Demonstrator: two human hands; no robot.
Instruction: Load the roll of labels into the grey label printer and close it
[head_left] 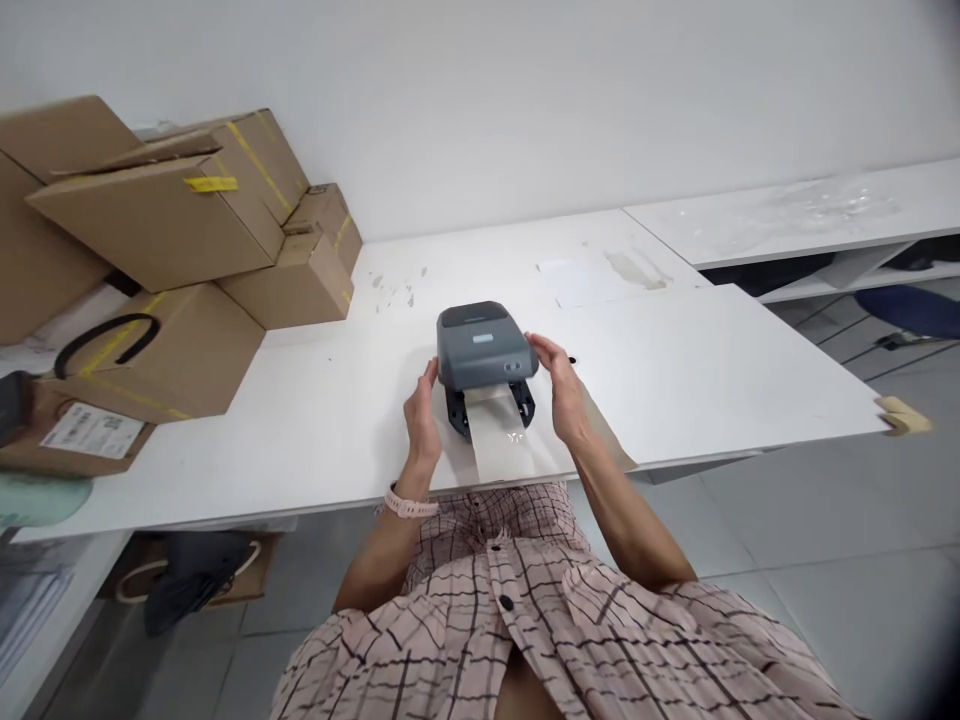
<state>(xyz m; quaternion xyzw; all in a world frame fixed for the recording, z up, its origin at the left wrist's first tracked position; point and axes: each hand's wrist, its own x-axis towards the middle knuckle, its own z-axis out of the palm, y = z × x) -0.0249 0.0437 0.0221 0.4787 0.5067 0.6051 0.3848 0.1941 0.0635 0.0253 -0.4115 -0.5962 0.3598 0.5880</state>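
Note:
A dark grey label printer [484, 350] stands near the front edge of the white table. Its upper cover sits raised at the front, so the black lower part shows beneath. From the front a pale strip of label paper [499, 440] runs down towards the table edge. My left hand [422, 420] holds the printer's left side with its fingertips. On the opposite side, my right hand [562, 390] has its fingers against the cover's right edge. The two hands grip the printer between them; the fingers' far ends are partly hidden behind it.
Cardboard boxes [172, 215] with yellow tape are piled at the left. A black curved cable or handle [105, 335] lies on one box. A white sheet [581, 282] lies behind the printer to the right. Cardboard [904, 415] covers the table's right corner.

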